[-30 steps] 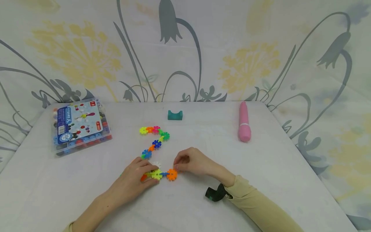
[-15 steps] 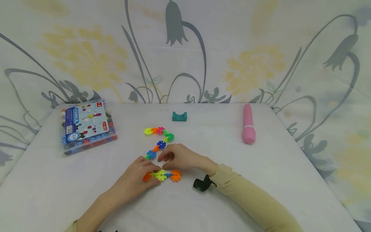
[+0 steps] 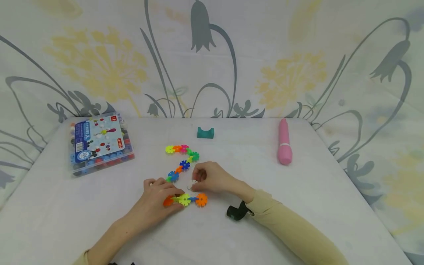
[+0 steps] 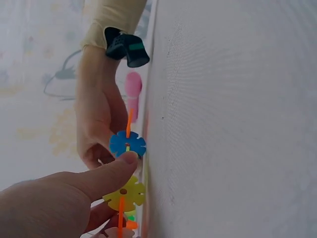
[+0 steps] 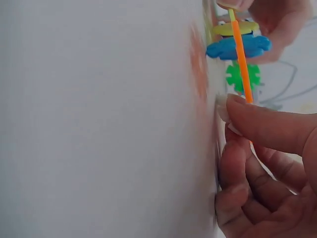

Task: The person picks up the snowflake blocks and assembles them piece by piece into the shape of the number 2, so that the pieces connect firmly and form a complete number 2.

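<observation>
A chain of colourful notched plastic discs winds across the white table, its far end at a yellow-green disc. Over the near bend lies my left hand, thumb and fingers gripping the chain around a yellow disc and covering part of it. An orange disc ends the near row, joined by a blue disc seen flat in the left wrist view. Just above that end, my right hand pinches a small white notched disc between thumb and forefinger, apart from the chain.
A clear plastic box of coloured beads lies at the back left. A green curved block stands at the back middle, and a pink wand-shaped object lies to the right. A dark wrist-worn device hangs under the right sleeve.
My right hand has left the orange disc, reached left beside my left hand, and come back slightly right with the white disc pinched. My left hand stays on the chain.
</observation>
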Motion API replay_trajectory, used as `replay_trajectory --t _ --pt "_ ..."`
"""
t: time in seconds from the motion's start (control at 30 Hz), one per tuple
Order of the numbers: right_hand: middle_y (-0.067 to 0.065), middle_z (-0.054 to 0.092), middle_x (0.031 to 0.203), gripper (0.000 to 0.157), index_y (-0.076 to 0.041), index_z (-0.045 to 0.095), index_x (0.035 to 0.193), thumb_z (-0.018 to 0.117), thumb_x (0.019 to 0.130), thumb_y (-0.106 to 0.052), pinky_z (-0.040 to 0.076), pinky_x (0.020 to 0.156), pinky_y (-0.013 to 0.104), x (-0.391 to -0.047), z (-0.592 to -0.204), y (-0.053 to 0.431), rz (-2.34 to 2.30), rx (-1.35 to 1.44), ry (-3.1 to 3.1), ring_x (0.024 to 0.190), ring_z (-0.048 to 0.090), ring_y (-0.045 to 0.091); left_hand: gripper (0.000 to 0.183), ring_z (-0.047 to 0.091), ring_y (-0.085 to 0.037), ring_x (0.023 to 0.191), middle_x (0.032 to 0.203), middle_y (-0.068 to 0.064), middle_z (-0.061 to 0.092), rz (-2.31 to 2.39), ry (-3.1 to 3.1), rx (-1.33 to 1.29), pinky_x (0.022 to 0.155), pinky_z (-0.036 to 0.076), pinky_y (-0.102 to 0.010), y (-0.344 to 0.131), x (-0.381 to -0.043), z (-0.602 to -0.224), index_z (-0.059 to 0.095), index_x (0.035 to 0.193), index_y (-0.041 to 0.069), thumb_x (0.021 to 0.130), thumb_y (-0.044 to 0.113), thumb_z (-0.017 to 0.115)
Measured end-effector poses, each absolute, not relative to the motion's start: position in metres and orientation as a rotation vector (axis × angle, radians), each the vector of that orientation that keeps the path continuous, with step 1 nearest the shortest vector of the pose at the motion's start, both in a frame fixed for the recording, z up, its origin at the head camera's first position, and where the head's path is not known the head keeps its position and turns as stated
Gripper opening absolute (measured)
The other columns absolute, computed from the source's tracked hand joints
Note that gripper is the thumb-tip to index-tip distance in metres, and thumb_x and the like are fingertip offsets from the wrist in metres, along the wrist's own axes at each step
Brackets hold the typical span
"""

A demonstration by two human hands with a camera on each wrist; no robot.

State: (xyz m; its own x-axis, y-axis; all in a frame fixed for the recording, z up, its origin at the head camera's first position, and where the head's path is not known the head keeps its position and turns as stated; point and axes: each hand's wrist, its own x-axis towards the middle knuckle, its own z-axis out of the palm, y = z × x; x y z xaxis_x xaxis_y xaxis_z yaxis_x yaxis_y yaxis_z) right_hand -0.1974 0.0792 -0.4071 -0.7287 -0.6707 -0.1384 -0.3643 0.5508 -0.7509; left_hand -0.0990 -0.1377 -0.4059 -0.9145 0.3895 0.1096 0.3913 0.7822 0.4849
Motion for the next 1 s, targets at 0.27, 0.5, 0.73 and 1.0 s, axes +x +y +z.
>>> replay_trajectory --t 0.27,0.5,0.73,1.0 --pt "-0.005 0.067 0.078 0.011 -0.012 0.072 0.087 0.081 0.083 -0.017 0.051 0.067 0.022 -0.182 -0.405 0.123 -1.118 -0.762 2.387 0.070 0.061 0.010 0.027 0.049 -0.010 0.096 0.097 0.014 0.070 -0.903 -2.977 -0.602 0.097 0.029 -0.054 -0.138 -0.101 -0.408 0.077 0.106 0.022 0.081 0.030 0.083" --pt "-0.008 0.067 0.077 0.005 -0.016 0.075 0.087 0.079 0.086 -0.019 0.051 0.067 0.022 -0.171 -0.402 0.148 -1.082 -0.755 2.401 0.071 0.061 0.009 0.025 0.048 -0.011 0.095 0.097 0.013 0.071 -1.007 -2.931 -0.625 0.097 0.028 -0.053 -0.132 -0.103 -0.413 0.077 0.105 0.020 0.082 0.027 0.083" --pt "-0.007 0.070 0.079 0.004 -0.014 0.077 0.086 0.080 0.084 -0.013 0.055 0.068 0.023 -0.167 -0.404 0.162 -1.134 -0.808 2.374 0.070 0.063 0.008 0.026 0.049 -0.012 0.095 0.097 0.010 0.072 -1.012 -2.935 -0.625 0.096 0.028 -0.051 -0.126 -0.105 -0.413 0.077 0.105 0.018 0.082 0.028 0.083" --pt "-0.007 0.070 0.080 0.005 -0.013 0.078 0.088 0.080 0.084 -0.011 0.056 0.070 0.023 -0.164 -0.404 0.160 -1.163 -0.885 2.372 0.072 0.064 0.006 0.025 0.050 -0.012 0.095 0.095 0.011 0.072 -1.042 -2.902 -0.627 0.095 0.029 -0.052 -0.125 -0.104 -0.413 0.077 0.104 0.018 0.080 0.026 0.084"
